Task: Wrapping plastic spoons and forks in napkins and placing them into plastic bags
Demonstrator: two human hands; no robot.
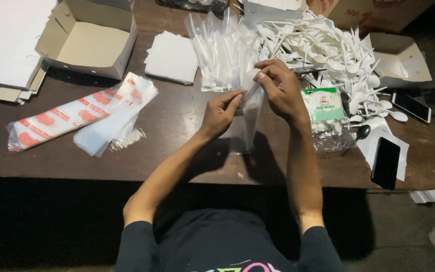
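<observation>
Mid-packing step: left hand (220, 112) and right hand (280, 88) both pinch a clear plastic sleeve (251, 113) upright above the dark table (177, 151) (cutlery seemingly going in), next needing a steady mouth beside the white plastic spoon pile (328, 50).

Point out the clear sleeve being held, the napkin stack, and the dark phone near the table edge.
clear sleeve (251, 118): head view, mid-length.
napkin stack (172, 56): head view, top sheet.
dark phone (385, 162): head view, screen.

Both hands, left hand (221, 113) and right hand (281, 90), on a clear plastic sleeve (251, 118) above the dark table (177, 151), beside white plastic cutlery (328, 45).
</observation>
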